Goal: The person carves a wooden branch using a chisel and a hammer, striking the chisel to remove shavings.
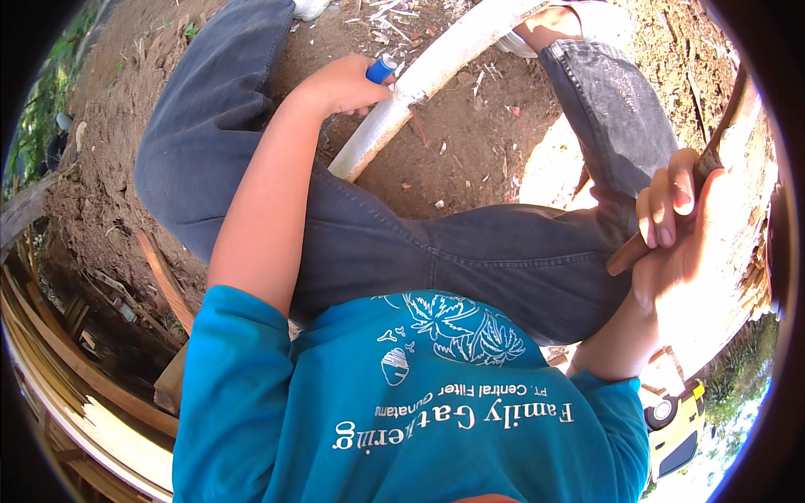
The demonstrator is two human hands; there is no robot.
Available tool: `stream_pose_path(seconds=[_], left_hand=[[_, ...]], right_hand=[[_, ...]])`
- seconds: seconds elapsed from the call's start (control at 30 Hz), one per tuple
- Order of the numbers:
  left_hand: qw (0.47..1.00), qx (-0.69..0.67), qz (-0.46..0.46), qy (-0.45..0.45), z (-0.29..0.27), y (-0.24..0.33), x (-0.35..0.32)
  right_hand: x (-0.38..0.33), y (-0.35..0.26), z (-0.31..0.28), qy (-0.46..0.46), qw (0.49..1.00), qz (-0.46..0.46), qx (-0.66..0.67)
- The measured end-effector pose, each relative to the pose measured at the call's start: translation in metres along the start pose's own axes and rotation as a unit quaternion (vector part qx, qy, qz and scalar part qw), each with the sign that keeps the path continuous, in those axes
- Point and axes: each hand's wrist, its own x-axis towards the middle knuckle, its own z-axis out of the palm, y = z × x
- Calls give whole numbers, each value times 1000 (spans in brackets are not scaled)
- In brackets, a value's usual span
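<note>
The pale peeled pole (419, 84) lies on the bare dirt ground (470, 142) between the person's dark-trousered legs (352, 243), its long axis running diagonally from near the left knee up and away toward the top right. The left hand (344, 84) sits right against the pole's near end, far closer to it than the other hand. Its fingers are curled shut around a small blue-handled tool (380, 69), probably a marker or small knife, whose tip meets the pole's surface. The right hand (683, 226) is well apart from the pole, off to the right beyond the right thigh. It is closed in a full grip around a brown wooden handle (662, 226) that slants upward toward the picture's edge; its working end is out of view.
</note>
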Motion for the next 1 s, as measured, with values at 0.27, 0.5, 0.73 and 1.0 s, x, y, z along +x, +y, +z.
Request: stream_pose_path(seconds=[0.27, 0.5, 0.73, 1.0], left_hand=[[998, -25, 49, -22, 1, -19, 30], [999, -38, 29, -12, 4, -23, 40], [998, -54, 13, -40, 1, -26, 45], [998, -55, -16, -39, 1, -17, 45]], right_hand=[[-2, 0, 3, 40, 999, 12, -9], [2, 2, -2, -19, 999, 25, -21], [1, 3, 4, -17, 1000, 24, -1], [1, 6, -3, 20, 999, 21, -19]])
